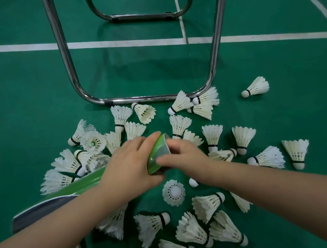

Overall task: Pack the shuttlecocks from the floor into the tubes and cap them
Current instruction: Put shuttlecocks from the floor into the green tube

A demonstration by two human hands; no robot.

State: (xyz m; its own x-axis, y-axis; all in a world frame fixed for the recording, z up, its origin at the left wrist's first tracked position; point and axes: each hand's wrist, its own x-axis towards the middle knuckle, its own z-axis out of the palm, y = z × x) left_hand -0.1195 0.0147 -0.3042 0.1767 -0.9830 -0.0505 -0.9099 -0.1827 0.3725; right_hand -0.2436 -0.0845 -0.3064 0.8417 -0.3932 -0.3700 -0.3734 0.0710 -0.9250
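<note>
My left hand (128, 167) grips a green tube (158, 155) near its upper end, holding it tilted over the pile. My right hand (183, 158) is curled around the tube's mouth from the right, thumb across the green wall; whether it holds a shuttlecock or a cap is hidden. A second green and grey tube (64, 194) lies on the floor under my left forearm. Several white feather shuttlecocks (174, 192) lie scattered on the green floor around both hands, and one shuttlecock (256, 87) lies apart at the far right.
A chrome tubular chair frame (145, 99) stands on the floor just beyond the pile, its base bar touching a few shuttlecocks. White court lines (107, 43) cross the green floor behind it.
</note>
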